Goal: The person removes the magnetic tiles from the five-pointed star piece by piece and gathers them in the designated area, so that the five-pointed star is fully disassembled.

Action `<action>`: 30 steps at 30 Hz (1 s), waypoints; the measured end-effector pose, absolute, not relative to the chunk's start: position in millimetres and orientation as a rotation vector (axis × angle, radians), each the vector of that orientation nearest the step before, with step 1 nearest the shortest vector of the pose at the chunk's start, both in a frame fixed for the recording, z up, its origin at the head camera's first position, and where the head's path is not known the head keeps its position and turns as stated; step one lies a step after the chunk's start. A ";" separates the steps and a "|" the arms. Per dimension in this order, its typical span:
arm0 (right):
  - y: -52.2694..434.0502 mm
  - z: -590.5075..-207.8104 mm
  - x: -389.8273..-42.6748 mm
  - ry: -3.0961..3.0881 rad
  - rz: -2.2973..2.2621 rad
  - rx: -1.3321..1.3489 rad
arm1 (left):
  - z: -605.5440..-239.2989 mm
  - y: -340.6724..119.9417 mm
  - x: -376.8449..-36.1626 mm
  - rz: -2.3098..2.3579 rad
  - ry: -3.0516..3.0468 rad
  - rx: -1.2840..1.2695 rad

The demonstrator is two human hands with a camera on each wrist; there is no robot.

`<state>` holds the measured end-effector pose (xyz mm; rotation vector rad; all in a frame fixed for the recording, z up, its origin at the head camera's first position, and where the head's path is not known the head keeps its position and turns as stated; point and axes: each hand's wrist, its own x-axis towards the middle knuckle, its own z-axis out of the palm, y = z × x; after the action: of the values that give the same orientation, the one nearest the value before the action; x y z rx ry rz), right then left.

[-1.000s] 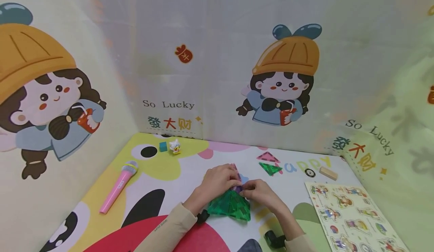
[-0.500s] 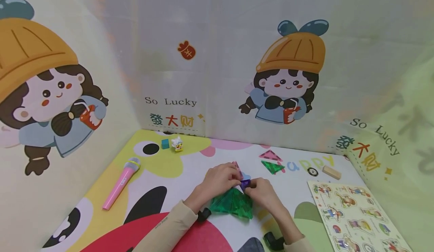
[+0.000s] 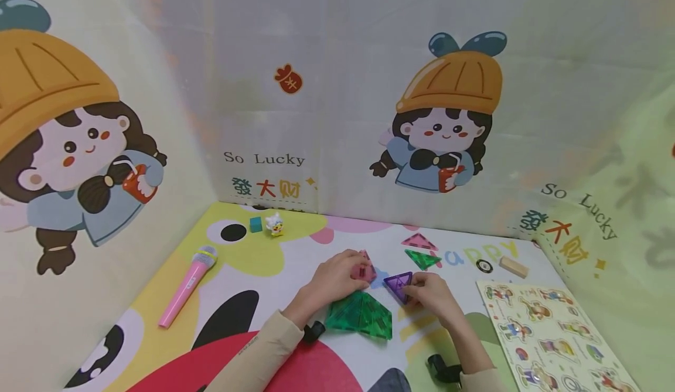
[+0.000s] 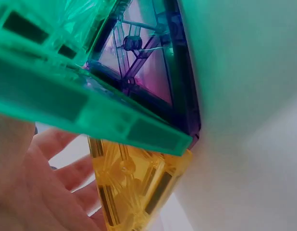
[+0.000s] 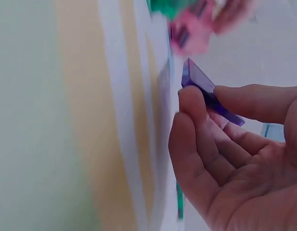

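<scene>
The person's right hand (image 3: 433, 293) pinches a purple triangular magnetic tile (image 3: 398, 284) between thumb and fingers, holding it just above the play mat (image 3: 274, 286), a little right of the tile structure. The left hand (image 3: 337, 275) curls its fingers around a pink tile (image 3: 364, 270) at the top of that structure, whose green tiles (image 3: 360, 316) rest on the mat below. Farther back lie a pink triangle (image 3: 419, 242) and a green triangle (image 3: 423, 258). A pink toy microphone (image 3: 188, 286) lies well off to the left.
</scene>
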<state>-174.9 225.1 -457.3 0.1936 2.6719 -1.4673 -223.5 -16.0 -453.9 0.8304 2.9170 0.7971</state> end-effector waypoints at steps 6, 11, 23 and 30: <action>254.3 -462.7 -174.6 2.443 -1.711 0.277 | -458.2 -20.5 -227.8 0.828 2.863 0.738; 263.5 -463.5 -175.2 2.433 -1.729 0.338 | -457.9 -22.0 -228.6 0.832 2.844 0.716; 272.9 -462.4 -174.7 2.659 -1.464 0.450 | -459.0 -20.5 -230.6 0.815 2.851 0.686; 251.5 -450.2 -179.8 2.811 -1.359 0.312 | -457.8 -20.2 -229.5 0.809 2.860 0.686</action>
<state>-179.8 251.5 -450.2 0.3121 2.8113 -1.3586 -229.5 -20.2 -457.8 0.6861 2.8604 0.8090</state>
